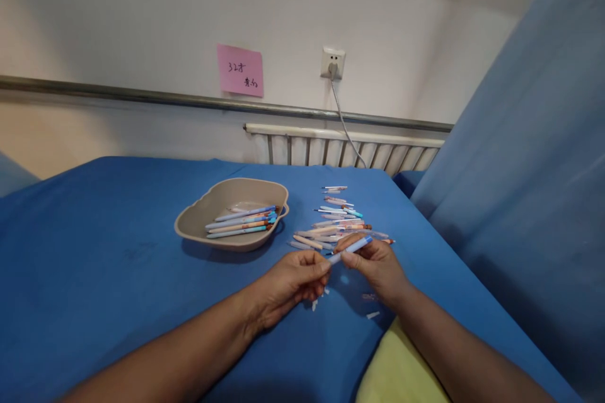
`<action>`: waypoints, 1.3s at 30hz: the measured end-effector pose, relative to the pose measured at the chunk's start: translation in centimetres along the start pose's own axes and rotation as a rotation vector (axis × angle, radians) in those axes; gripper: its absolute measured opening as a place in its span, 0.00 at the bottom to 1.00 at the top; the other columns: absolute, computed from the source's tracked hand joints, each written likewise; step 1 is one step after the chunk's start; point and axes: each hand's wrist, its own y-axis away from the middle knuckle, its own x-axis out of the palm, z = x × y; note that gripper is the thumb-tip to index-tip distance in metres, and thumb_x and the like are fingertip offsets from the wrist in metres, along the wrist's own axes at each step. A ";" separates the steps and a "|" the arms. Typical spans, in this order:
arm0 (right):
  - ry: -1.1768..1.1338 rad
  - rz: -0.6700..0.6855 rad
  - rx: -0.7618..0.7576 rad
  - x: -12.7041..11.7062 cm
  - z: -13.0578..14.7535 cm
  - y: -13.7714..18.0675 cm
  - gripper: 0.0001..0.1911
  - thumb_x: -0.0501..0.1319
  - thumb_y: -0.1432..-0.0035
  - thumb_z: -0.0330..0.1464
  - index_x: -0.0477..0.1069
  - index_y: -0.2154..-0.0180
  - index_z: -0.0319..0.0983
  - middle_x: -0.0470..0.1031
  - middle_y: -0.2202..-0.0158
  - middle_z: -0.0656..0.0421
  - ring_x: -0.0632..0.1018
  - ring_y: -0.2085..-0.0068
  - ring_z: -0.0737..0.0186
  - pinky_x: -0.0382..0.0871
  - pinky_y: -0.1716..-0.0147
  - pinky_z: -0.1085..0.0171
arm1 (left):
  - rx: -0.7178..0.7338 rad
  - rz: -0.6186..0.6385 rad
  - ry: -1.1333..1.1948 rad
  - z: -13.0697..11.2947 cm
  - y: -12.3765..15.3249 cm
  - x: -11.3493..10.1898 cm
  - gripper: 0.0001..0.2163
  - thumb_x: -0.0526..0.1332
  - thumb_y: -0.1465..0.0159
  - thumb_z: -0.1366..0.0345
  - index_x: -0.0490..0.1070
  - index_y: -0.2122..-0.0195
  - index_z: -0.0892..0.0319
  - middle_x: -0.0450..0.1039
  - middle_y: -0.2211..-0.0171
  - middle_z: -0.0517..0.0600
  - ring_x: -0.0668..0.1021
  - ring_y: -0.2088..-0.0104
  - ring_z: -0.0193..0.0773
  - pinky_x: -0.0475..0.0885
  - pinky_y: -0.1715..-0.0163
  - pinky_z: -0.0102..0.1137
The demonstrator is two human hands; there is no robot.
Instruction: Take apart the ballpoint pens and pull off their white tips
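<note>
Blue pen slanted across my feed, its long axis rising rightward, darker end upper right; left hand and right hand both pinched it above the blue cloth.

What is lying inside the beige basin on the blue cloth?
Inside the basin lie several pens, blue and peach, bunched together. What lies beneath them, or low behind the near wall, cannot be seen.
</note>
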 end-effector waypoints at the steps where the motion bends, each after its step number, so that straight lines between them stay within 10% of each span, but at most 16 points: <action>1: -0.006 -0.001 0.005 0.0 -0.1 0.0 0.09 0.68 0.52 0.37 0.73 0.71 0.39 0.73 0.71 0.60 0.71 0.70 0.65 0.67 0.68 0.65 | -0.016 0.007 0.040 -0.1 0.0 0.0 0.13 0.69 0.48 0.59 0.70 0.70 0.63 0.73 0.75 0.47 0.73 0.79 0.28 0.63 0.81 0.21; 6: -0.045 0.009 0.050 -0.1 -0.6 0.1 0.09 0.67 0.52 0.37 0.73 0.71 0.39 0.71 0.74 0.61 0.70 0.72 0.66 0.66 0.70 0.66 | -0.170 0.116 0.134 -0.2 -0.3 -0.5 0.19 0.62 0.43 0.50 0.73 0.64 0.65 0.76 0.68 0.54 0.76 0.76 0.32 0.66 0.80 0.24; 19: -0.023 -0.013 0.109 0.2 -0.1 -0.7 0.14 0.69 0.57 0.40 0.71 0.75 0.37 0.70 0.79 0.63 0.68 0.78 0.69 0.64 0.77 0.68 | 0.105 -0.005 -0.129 0.4 -1.2 0.0 0.14 0.70 0.48 0.58 0.69 0.72 0.63 0.72 0.75 0.47 0.72 0.78 0.30 0.65 0.75 0.25; 39: -0.048 0.004 0.108 0.1 0.2 -0.7 0.15 0.69 0.56 0.40 0.69 0.75 0.37 0.71 0.79 0.63 0.70 0.78 0.69 0.64 0.76 0.68 | 0.124 0.018 -0.145 1.1 -1.4 0.7 0.13 0.63 0.41 0.57 0.71 0.68 0.63 0.73 0.73 0.48 0.72 0.77 0.29 0.65 0.77 0.24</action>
